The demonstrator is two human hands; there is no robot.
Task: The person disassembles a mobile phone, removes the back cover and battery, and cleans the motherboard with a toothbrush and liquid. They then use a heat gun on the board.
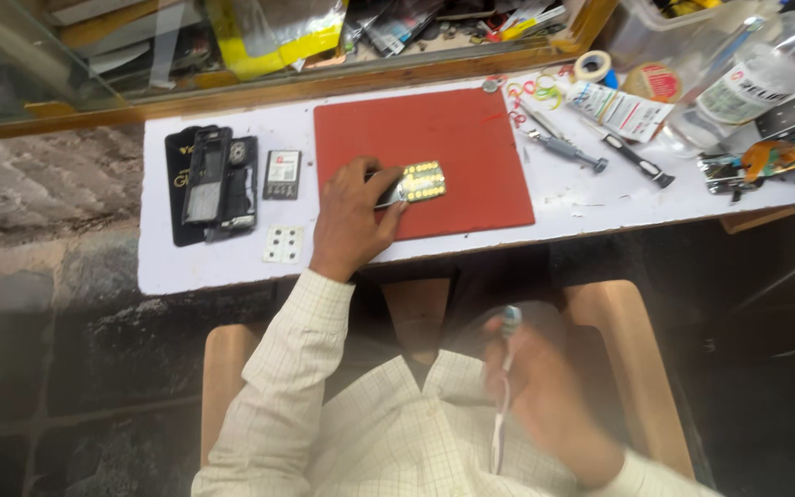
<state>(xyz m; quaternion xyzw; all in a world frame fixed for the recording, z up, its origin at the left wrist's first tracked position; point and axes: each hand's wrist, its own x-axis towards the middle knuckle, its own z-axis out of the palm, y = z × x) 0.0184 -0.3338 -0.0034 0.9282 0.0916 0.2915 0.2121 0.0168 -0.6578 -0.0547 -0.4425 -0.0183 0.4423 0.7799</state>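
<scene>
My left hand (351,221) rests on the red mat (471,138) and grips the end of a small phone circuit board (416,182) with rows of gold keypad contacts facing up. My right hand (545,387), blurred, is low over my lap below the table edge and holds a white toothbrush-like brush (505,368) with its pale green head pointing up. The brush is well apart from the board.
Left of the mat lie black phone housing parts (218,179), a small battery (282,174) and a white keypad sheet (283,244). Two screwdrivers (600,152), tape rolls (593,64), a clear bottle (756,83) and clutter sit to the right. The white table (600,198) edge runs just before my knees.
</scene>
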